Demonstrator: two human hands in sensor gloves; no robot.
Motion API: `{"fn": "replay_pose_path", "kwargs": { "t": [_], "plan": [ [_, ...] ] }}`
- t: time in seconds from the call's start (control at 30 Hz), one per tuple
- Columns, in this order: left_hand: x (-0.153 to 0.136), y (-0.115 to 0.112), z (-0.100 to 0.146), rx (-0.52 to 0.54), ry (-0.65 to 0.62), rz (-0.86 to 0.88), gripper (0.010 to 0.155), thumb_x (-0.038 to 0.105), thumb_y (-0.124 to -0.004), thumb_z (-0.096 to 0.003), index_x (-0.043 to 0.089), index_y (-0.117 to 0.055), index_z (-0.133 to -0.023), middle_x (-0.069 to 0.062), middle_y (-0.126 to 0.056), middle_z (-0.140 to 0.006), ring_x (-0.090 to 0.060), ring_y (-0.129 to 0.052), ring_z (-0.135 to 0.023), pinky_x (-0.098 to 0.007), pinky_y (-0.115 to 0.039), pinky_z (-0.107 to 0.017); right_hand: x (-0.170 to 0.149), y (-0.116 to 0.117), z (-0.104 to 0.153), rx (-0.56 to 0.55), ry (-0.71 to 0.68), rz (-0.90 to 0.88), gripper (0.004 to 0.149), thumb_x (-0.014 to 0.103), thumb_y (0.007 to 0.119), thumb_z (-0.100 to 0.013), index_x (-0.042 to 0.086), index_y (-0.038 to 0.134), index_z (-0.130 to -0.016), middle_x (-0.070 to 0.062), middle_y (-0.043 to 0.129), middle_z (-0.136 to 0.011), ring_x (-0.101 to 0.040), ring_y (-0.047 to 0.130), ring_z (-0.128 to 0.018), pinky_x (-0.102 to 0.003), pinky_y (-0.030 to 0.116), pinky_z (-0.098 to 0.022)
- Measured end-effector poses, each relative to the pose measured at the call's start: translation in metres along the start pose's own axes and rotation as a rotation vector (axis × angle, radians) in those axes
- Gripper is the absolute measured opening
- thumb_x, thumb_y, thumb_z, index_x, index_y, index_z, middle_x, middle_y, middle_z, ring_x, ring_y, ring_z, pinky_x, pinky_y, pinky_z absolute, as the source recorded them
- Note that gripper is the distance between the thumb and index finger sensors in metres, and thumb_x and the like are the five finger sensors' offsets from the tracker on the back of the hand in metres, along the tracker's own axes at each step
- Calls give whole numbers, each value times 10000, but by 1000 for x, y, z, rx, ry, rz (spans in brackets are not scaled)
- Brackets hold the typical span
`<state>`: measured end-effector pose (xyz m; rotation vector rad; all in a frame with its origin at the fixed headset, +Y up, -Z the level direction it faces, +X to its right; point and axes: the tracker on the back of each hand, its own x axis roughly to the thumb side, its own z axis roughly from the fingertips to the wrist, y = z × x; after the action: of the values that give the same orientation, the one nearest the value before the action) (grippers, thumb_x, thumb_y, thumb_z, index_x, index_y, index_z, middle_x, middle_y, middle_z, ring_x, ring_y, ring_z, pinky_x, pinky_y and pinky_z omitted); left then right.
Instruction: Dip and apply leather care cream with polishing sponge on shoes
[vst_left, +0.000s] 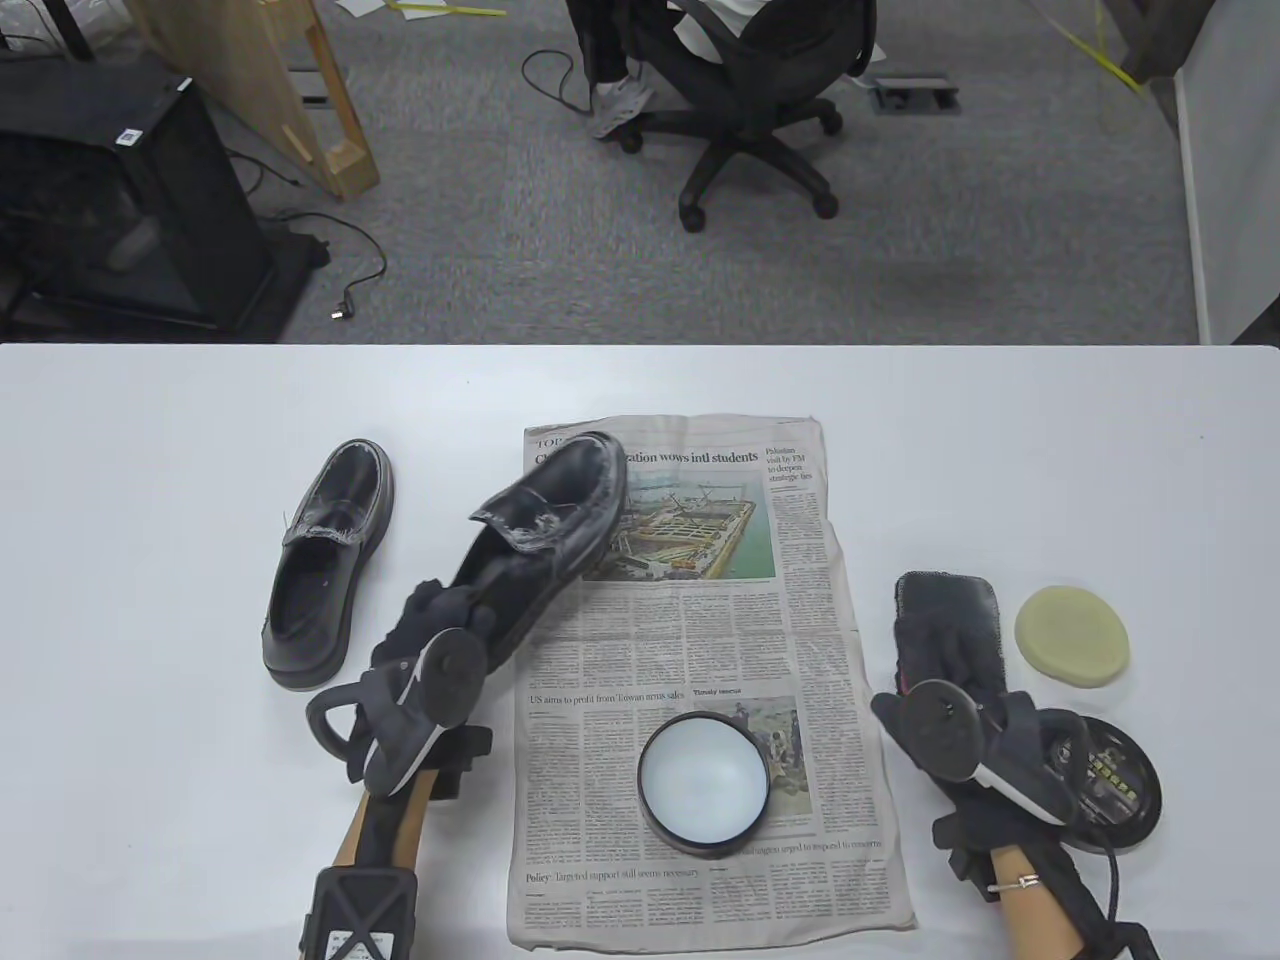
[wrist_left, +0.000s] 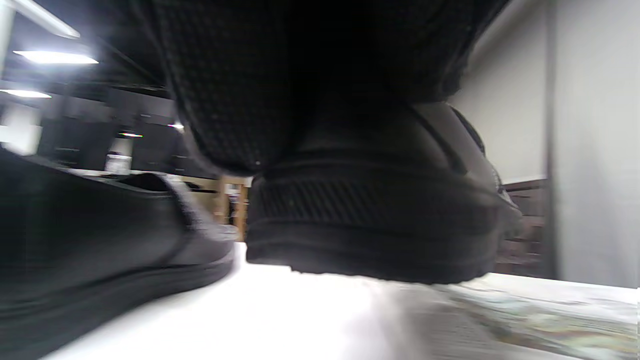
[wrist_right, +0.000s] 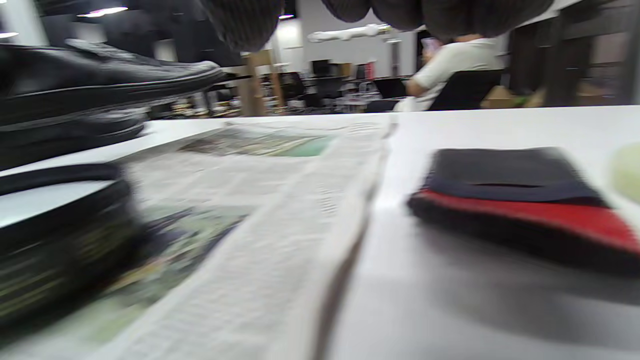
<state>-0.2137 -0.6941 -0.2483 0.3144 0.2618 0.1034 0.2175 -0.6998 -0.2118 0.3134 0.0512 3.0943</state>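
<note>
Nearest the desk's (vst_left: 150, 450) front edge, the newspaper (vst_left: 700, 640) lies flat at the middle, with the open cream tin (vst_left: 703, 772) standing on its lower half. Toward the front left, the left hand (vst_left: 430, 640) grips the heel of a black shoe (vst_left: 545, 540), holding it tilted with its toe raised over the newspaper's far left corner. A second shoe (vst_left: 330, 565) rests on the desk farther left. At the right, the right hand (vst_left: 960, 690) lies flat, fingers extended, over a dark cloth (vst_left: 950, 600), holding nothing. The sponge (vst_left: 1072, 635) sits just beside it, near the right edge; the tin's lid (vst_left: 1110, 780) lies by the wrist.
</note>
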Motion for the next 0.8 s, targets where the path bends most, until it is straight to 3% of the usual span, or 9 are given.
{"fn": "replay_pose_path", "kwargs": {
  "t": [0.2,0.5,0.6,0.67,0.73,0.8],
  "plan": [
    [-36,-19,-6,-20,152,-143,396,438,-802,-541,238,-896,-869,-172,-960,-907,-304,-1029,-677,-286,-971,-368,35,16,13,3,-163,51,761,494,579,-597,79,317,-1178,-247,378,-1192,-502,475,-1056,-561,537,-728],
    [-40,-33,-8,-77,170,-290,448,524,-787,-512,294,-863,-890,-130,-942,-940,-262,-1012,-709,-281,-916,-454,33,33,14,66,-201,23,751,488,576,-595,78,319,-1169,-239,387,-1184,-495,489,-1046,-549,546,-722],
    [-43,-23,-7,-1,160,-285,560,583,-724,-527,281,-759,-998,-97,-849,-1037,-230,-954,-774,-305,-865,-528,30,37,12,79,-197,-2,747,486,576,-596,80,318,-1168,-238,386,-1183,-493,487,-1046,-550,542,-722],
    [-48,-9,-9,70,209,-252,501,516,-692,-583,290,-711,-1029,-101,-767,-1103,-254,-875,-866,-336,-837,-579,29,38,11,80,-197,-3,747,486,575,-595,83,318,-1168,-236,388,-1182,-491,486,-1047,-549,542,-723],
    [-60,-3,-13,55,266,-222,476,438,-678,-626,270,-663,-1071,-157,-664,-1164,-326,-775,-950,-396,-803,-625,29,39,11,81,-193,2,743,485,576,-596,83,322,-1167,-233,390,-1183,-492,491,-1045,-549,543,-723],
    [-76,-7,-18,-46,328,-219,527,412,-681,-636,234,-603,-1127,-243,-562,-1207,-421,-681,-998,-481,-756,-666,29,40,11,83,-190,17,742,484,576,-595,84,325,-1167,-235,393,-1182,-492,492,-1045,-551,544,-723]
  ]
}}
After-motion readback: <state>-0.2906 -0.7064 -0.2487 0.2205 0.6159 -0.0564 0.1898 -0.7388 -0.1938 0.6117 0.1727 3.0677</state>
